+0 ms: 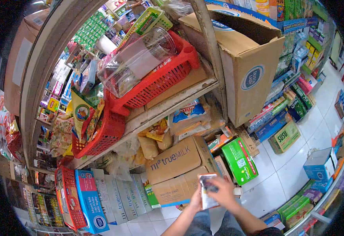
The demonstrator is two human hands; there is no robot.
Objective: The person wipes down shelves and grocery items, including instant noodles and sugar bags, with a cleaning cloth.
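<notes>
A phone [208, 203], its screen partly dark and partly white with an orange-brown edge at the top, is held upright low in the centre of the view. My left hand [196, 201] grips it along its left side. Over the screen lies my right hand [225, 193], fingers stretched out and apart, hiding part of the display. Just behind the phone stands a large brown TH true MILK carton [176, 165]. A green box [240, 161] stands to the right of it.
Above, a rusty-edged shelf [148, 118] bears red baskets [160, 86] and a clear plastic jar [136, 63]. A tall Dutch Lady carton [246, 67] leans at the right. On the tiled floor [266, 185] sits a SUSU box [284, 137]. Milk cartons [120, 198] line the lower left.
</notes>
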